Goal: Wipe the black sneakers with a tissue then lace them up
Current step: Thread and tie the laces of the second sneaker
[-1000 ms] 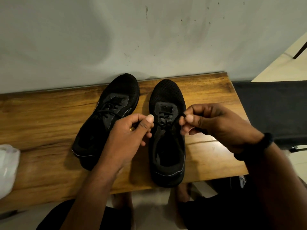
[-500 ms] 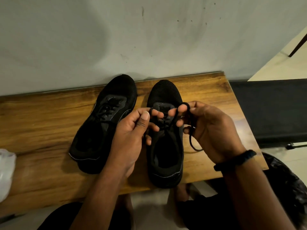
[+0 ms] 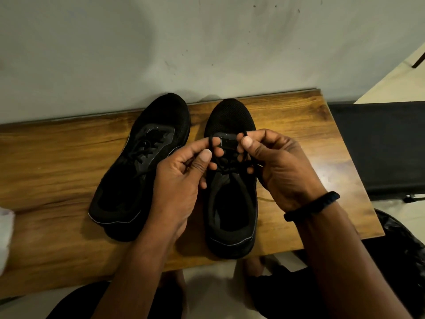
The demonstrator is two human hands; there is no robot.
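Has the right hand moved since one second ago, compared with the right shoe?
Yes. The right hand moved inward, from beside the right shoe to over its laces, closer to the left hand.

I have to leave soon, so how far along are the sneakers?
Left sneaker looks laced already. In hand: both hands, left and right, pinch lace ends over the right sneaker, apparently tying. Left: finishing that knot. Wiping can't be judged; something white lies at the bench edge.
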